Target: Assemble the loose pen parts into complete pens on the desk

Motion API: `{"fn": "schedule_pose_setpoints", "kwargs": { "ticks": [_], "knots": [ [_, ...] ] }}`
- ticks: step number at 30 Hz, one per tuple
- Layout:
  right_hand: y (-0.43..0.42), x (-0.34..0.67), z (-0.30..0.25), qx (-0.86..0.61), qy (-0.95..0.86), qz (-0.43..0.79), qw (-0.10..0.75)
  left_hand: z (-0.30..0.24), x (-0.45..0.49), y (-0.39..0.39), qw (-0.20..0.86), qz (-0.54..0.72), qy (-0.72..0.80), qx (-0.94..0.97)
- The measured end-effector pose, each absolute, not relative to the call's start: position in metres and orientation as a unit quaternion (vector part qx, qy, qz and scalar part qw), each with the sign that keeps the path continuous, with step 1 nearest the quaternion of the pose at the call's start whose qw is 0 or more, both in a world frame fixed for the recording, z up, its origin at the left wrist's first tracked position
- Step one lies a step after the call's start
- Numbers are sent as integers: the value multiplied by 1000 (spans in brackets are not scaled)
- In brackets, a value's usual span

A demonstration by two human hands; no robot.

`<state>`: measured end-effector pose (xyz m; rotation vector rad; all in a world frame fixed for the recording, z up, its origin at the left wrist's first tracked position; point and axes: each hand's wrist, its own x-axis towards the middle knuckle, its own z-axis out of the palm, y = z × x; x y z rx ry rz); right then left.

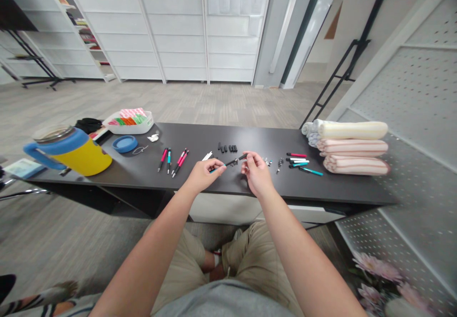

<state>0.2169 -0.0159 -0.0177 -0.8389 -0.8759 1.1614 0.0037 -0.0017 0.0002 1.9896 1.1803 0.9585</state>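
Observation:
My left hand (203, 175) is closed in a pinch round a pen (230, 163), whose dark front end points right and whose bluish part shows at the fingers. My right hand (256, 170) pinches a small black piece (243, 157), which looks like a pen grip, close to the pen's tip. Whether the two parts touch I cannot tell. Just beyond the hands lie several short black grips (228, 148). White pen barrels (207, 156) rest by my left hand, partly hidden. Small metallic parts (280, 163) are scattered to the right of my right hand.
Red and teal pens (169, 159) lie to the left; red, white and teal barrels (298, 160) to the right. Rolled towels (353, 146) are stacked at the right end. Further left stand a yellow-blue jug (82, 153), a blue lid (124, 143) and a white tray (143, 126) of packets.

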Motion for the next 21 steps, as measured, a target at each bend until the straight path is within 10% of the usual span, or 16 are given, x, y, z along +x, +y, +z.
{"fn": "schedule_pose_setpoints", "kwargs": {
  "ticks": [21],
  "knots": [
    [-18,216,-18,-389,-427,499,646,-1,4,-1,309,363,449,756]
  ]
}}
